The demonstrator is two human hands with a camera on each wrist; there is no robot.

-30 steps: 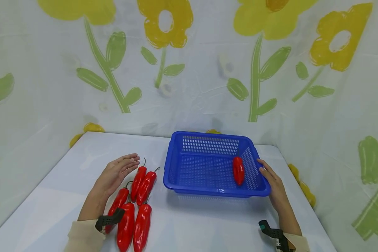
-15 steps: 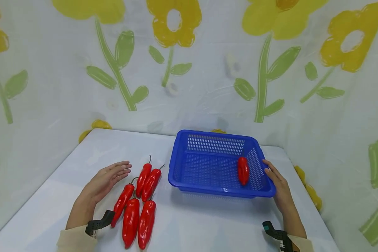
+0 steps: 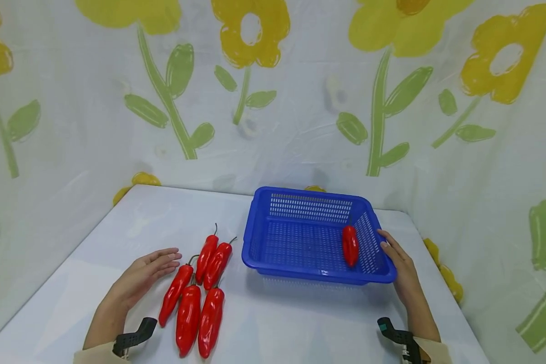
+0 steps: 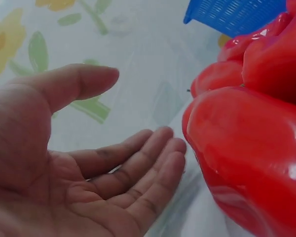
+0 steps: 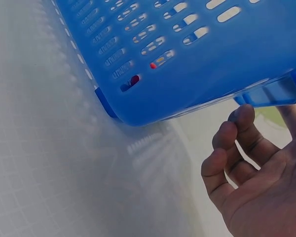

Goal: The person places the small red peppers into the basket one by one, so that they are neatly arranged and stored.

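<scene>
Several shiny red chili peppers (image 3: pixel 188 316) with thin stems lie in a cluster on the left part of the white table. Beside them, on the left, my left hand (image 3: pixel 138 280) hovers with its fingers extended and nothing held; the left wrist view shows a pepper (image 4: pixel 251 153) just off the fingertips. A blue slotted basket (image 3: pixel 318 274) stands right of the cluster. One red chili pepper (image 3: pixel 350 246) lies inside it against the right wall. My right hand (image 3: pixel 405 275) grips the basket's right rim, with curled fingers under the edge in the right wrist view.
The table (image 3: pixel 273 323) is white, its back edge near a hanging cloth (image 3: pixel 291 141) printed with yellow flowers. Cloth also borders the left and right sides. A black wrist camera (image 3: pixel 134 336) sits on the left wrist, another camera (image 3: pixel 398 336) on the right.
My left hand has moved left and toward me, away from the peppers. The head view has shifted slightly. My right hand stays at the basket's rim, and the peppers lie as before.
</scene>
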